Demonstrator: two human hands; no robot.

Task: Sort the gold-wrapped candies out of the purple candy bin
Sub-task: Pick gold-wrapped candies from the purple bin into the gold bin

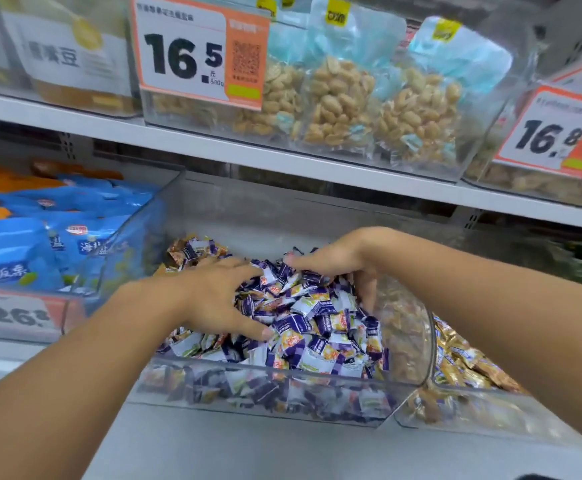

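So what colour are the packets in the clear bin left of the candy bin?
Mostly blue packets, with orange ones behind; only the head view shows them.

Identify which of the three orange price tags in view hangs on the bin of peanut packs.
The tag reading 16.5, upper shelf centre; the 16.8 tag fronts the bin further right, and the 26 tag hangs below the blue packs.

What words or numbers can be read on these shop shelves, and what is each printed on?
"16.5": orange-edged white price tag on the clear peanut bin.
"16.8": orange-edged white price tag at upper right.
"26", then a cut-off digit: blurred price tag at lower left.
"海盐": blue snack bags.
Candy wrappers, QR code, other small print: too blurred.
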